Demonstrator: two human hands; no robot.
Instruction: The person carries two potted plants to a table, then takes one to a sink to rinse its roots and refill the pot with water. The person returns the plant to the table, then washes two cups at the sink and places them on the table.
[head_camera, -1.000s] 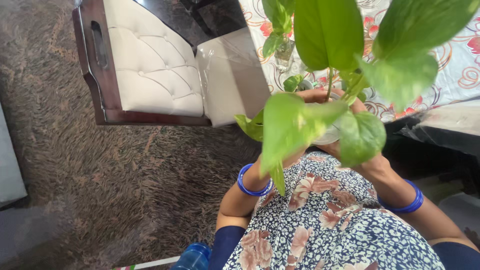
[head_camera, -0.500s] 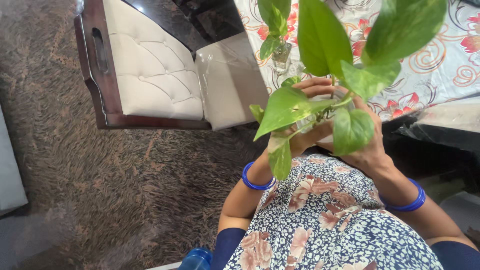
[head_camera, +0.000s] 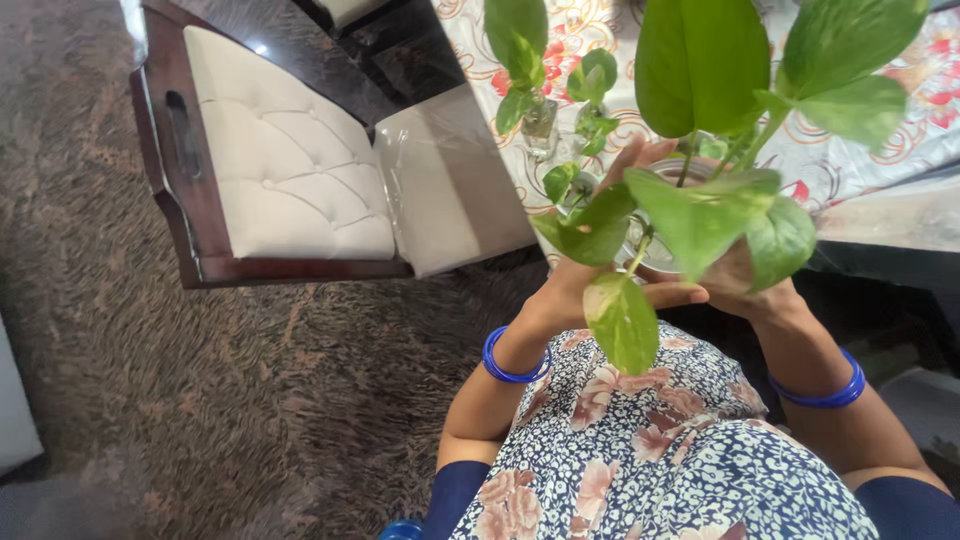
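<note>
Between both hands (head_camera: 640, 270), leafy potted plant (head_camera: 700, 200).

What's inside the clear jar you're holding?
Green leafy stems rise out of the clear jar, cupped by the left hand and right hand. Leaves and fingers cover its contents below the rim.

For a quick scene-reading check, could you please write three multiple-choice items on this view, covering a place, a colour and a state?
1. Where is the cushioned chair?
A. On the camera's left, beside the table
B. On the table
C. Behind the person

2. What colour are the bangles?
A. Red
B. Blue
C. Gold

3. How is the glass jar of the leafy plant held?
A. In the left hand only
B. Standing untouched on the table
C. Between both hands

Answers: 1 A, it stands by the floral tablecloth; 2 B, both wrists show blue; 3 C, the left hand and right hand cup it.
</note>
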